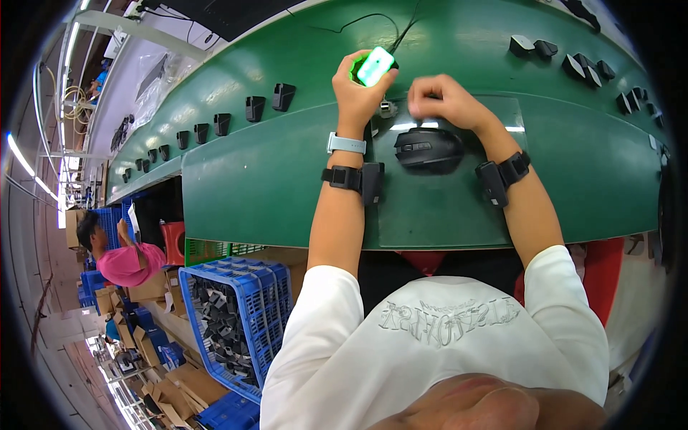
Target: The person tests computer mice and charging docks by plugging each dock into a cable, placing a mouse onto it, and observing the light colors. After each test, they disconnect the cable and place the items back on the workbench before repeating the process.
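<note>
In my left hand is a small rectangular device with a bright, white-green glowing face. My fingers and thumb close around its sides, and thin dark cables run up behind it. My right hand hovers to the right of it, over the far edge of a clear sheet on the table. Its fingers look curled and their tips are smeared by motion, so whether it holds anything is hidden. Just below it, a black computer mouse lies on the sheet. A small metal piece sits beside my left wrist.
Small black blocky parts stand in a row along the green table to the left. More such parts sit at the far right. A blue crate full of dark parts stands left of me. A person in pink is farther left.
</note>
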### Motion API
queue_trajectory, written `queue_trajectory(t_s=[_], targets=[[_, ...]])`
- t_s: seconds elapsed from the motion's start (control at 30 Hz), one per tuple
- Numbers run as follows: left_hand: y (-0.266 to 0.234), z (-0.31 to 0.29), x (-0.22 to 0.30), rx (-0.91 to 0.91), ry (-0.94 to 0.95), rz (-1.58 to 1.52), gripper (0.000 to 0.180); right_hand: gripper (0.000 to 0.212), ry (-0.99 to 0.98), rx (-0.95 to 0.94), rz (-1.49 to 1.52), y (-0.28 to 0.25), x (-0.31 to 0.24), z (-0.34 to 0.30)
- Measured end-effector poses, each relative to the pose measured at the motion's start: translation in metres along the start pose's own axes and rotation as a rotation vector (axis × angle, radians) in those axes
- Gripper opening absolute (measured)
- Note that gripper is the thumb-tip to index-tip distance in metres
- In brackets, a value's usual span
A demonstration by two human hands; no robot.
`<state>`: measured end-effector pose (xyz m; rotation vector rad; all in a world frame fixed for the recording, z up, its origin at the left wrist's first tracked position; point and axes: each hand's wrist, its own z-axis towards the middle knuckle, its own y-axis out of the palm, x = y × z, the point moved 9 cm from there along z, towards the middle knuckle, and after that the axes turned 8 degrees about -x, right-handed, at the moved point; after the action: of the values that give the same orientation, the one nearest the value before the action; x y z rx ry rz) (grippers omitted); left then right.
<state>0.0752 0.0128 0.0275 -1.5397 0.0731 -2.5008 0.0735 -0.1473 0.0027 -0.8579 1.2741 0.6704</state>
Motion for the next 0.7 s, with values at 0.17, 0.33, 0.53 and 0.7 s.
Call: queue_trajectory(t_s=[0.17, 0.33, 0.53, 0.7], targets=[[0.032, -0.007, 0.046, -0.082, 0.41, 0.364, 0.046, 0.027, -0.174, 0.47, 0.315, -0.032, 0.004, -0.005], [0.042, -0.013, 0.054, -0.104, 0.415, 0.392, 0.044, 0.03, 0.013, 0.469, 0.199, -0.031, 0.014, -0.004], [0.041, -0.013, 0.055, -0.105, 0.415, 0.396, 0.044, 0.029, -0.057, 0.427, 0.303, -0.029, 0.015, 0.001], [0.042, -0.013, 0.052, -0.109, 0.421, 0.367, 0.045, 0.03, -0.061, 0.427, 0.304, -0.03, 0.018, 0.0]])
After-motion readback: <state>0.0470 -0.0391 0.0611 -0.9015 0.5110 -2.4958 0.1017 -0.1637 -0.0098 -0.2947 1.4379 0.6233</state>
